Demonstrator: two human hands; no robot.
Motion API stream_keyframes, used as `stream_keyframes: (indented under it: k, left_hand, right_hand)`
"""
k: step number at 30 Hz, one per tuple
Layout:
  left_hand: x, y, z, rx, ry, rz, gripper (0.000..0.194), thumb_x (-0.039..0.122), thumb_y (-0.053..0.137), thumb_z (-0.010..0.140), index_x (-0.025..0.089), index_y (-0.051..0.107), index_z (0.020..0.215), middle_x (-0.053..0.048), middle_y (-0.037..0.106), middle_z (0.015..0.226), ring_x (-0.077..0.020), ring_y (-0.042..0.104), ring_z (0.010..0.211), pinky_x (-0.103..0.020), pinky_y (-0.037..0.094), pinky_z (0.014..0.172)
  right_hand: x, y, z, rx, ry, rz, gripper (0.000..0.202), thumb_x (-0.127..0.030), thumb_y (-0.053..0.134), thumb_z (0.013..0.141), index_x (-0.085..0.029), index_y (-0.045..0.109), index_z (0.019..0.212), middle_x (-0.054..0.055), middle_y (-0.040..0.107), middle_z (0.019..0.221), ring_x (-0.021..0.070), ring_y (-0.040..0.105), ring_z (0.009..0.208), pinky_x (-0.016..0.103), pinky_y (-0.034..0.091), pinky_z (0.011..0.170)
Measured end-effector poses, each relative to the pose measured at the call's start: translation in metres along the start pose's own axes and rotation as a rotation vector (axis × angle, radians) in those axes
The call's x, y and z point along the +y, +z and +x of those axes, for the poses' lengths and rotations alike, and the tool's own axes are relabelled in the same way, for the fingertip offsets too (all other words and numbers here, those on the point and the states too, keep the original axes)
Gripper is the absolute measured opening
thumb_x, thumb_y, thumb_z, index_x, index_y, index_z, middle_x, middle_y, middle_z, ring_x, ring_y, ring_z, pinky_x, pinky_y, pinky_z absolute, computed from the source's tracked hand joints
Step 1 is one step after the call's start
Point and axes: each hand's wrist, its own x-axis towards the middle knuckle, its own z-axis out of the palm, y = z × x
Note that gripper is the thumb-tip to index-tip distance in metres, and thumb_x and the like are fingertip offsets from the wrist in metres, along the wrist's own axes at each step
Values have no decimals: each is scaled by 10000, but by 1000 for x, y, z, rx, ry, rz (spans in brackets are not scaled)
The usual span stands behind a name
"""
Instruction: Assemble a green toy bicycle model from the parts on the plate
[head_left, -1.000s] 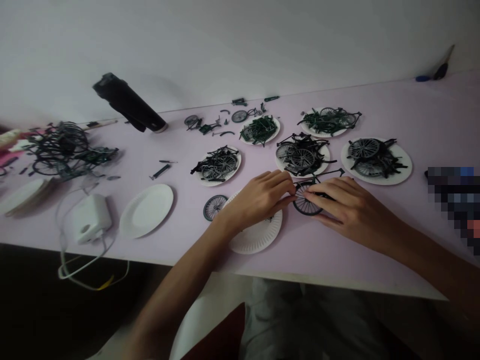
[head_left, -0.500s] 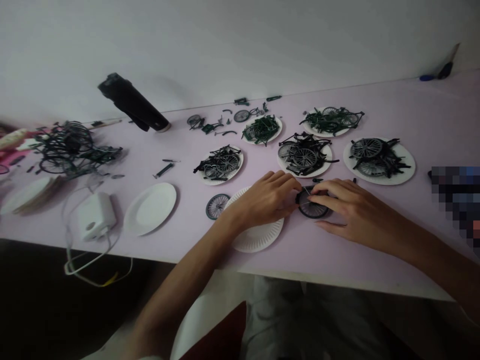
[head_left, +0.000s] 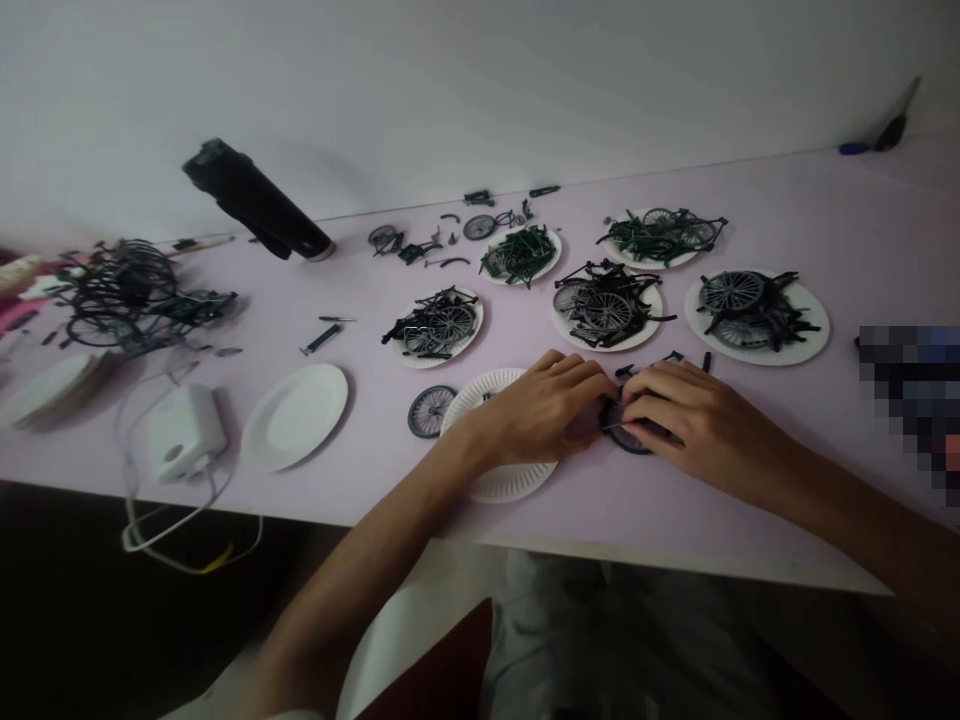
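Over the near part of the table, my left hand (head_left: 555,405) and my right hand (head_left: 686,410) meet at a small toy bicycle wheel (head_left: 628,440) with a dark rim and thin spokes. The fingers of my left hand are closed at the wheel's left rim. My right hand pinches at its upper right side, covering much of it. A thin pale piece (head_left: 613,427) shows between the fingertips; its kind cannot be made out. Beneath my left forearm lies a white paper plate (head_left: 514,485), with another spoked wheel (head_left: 433,411) just left of it.
Several paper plates, one a far-right plate (head_left: 814,335), hold dark bicycle parts. At left are a plain plate (head_left: 296,417), a white power adapter (head_left: 187,430) with cables, and a tangled heap of toy bicycles (head_left: 135,290). A black cylinder (head_left: 259,205) leans behind.
My right hand's fingers have curled in closer over the wheel, and its spread lower finger has tucked in. My left hand has shifted slightly right relative to the plate.
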Motion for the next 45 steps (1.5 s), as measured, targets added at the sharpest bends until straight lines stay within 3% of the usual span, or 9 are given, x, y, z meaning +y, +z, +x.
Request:
stream_keyframes:
  k: [17,27,35,45]
  left_hand:
    - [-1,0,0,-12,-6,28,338,297,654,907,153,558,1197,-97,627,1202,-245,572,1091,-381,389,991]
    - [-2,2,1,13,10,55,318,302,643,908,148,560,1174,-97,634,1191,-243,576,1073,-387,374,1002]
    - [-1,2,0,11,15,67,319,294,653,897,143,557,1161,-93,633,1188,-240,574,1065,-391,360,1015]
    - [0,0,1,-29,-10,63,347,285,656,894,151,551,1196,-100,621,1216,-248,563,1094,-400,363,1025]
  right_hand:
    - [-2,2,1,-5,-25,-28,192,-72,558,940,-129,710,838,113,686,979,219,632,917,350,504,808]
    - [-6,10,-1,46,88,-52,185,-120,536,959,-110,707,888,132,662,1013,232,646,900,384,517,821]
    - [-6,11,-1,17,137,-8,193,-127,522,969,-132,694,881,112,642,1025,224,636,916,378,527,827]
    - [-6,16,-5,-35,155,-125,166,-171,543,973,-139,689,901,101,624,1064,237,619,945,428,511,883]
